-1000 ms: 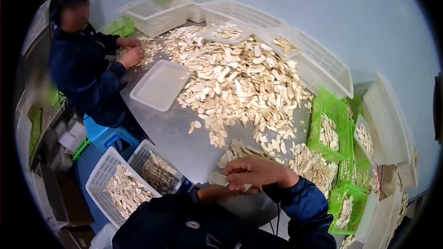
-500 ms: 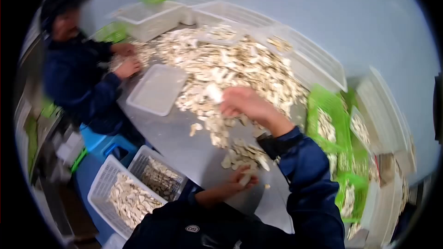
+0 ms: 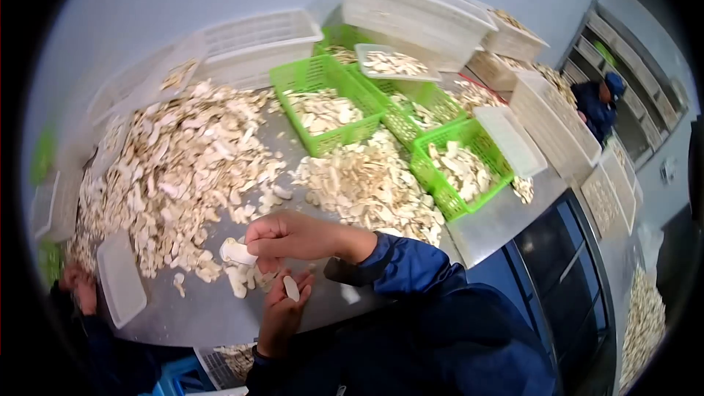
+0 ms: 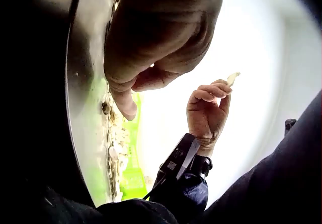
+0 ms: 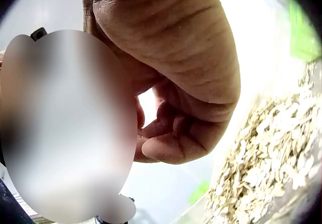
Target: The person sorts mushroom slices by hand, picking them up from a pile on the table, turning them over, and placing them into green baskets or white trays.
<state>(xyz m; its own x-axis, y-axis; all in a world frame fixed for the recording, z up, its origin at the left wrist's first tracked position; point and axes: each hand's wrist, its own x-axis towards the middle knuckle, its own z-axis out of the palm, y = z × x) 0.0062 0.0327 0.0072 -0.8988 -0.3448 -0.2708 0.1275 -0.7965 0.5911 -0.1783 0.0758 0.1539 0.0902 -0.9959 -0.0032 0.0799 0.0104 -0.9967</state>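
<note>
My right hand (image 3: 297, 236) pinches a pale mushroom slice (image 3: 238, 252) between thumb and fingertips, over the near edge of the heap. Just below it, my left hand (image 3: 282, 319) holds a smaller mushroom slice (image 3: 292, 288) at its fingers, palm side up. A few loose slices lie on the metal table beneath the right hand's slice. In the left wrist view the right hand (image 4: 207, 116) is raised with its slice (image 4: 233, 79) sticking up from the fingertips. The right wrist view has my curled right fingers (image 5: 176, 146), with a blurred patch beside them.
A large heap of mushroom slices (image 3: 176, 169) covers the left of the table, a second pile (image 3: 367, 180) the middle. Green baskets (image 3: 323, 143) with slices stand behind and to the right, white crates (image 3: 257, 51) along the wall. Another person's hands (image 3: 82, 290) are beside a pale tray (image 3: 121, 279).
The head view has swung to the right. My right hand reached out over the heap with a slice half a second ago; now it is back close to the left hand, pinching a slice.
</note>
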